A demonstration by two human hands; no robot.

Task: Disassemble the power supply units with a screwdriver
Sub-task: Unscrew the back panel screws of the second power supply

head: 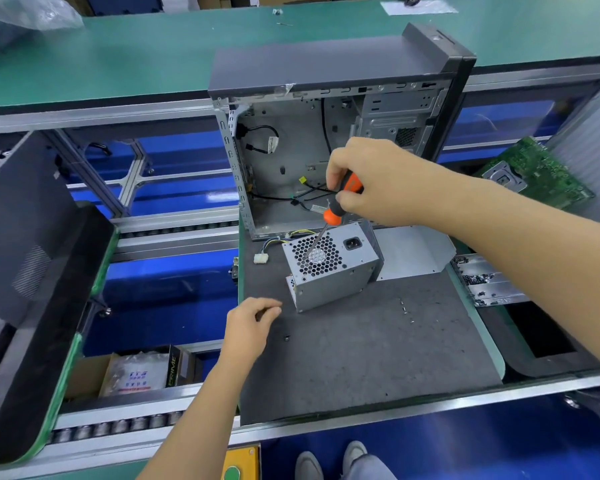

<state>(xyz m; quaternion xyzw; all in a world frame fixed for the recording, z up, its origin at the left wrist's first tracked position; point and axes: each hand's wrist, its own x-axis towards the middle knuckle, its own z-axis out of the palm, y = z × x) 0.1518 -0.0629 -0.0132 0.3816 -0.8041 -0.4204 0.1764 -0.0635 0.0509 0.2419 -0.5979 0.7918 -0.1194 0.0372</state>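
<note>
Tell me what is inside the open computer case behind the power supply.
Inside the computer case are loose black cables, a yellow connector and drive bays at the upper right. The right hand gripping the screwdriver covers part of the middle.

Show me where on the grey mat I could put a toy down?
The near right of the mat, between the loose screws and the front rail, is bare. It is crowded at the back around the power supply, case and both hands.

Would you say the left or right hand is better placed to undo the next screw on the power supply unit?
Right hand: it grips the screwdriver, tip at the power supply unit fan grille. The left hand is beside it, toolless.
</note>
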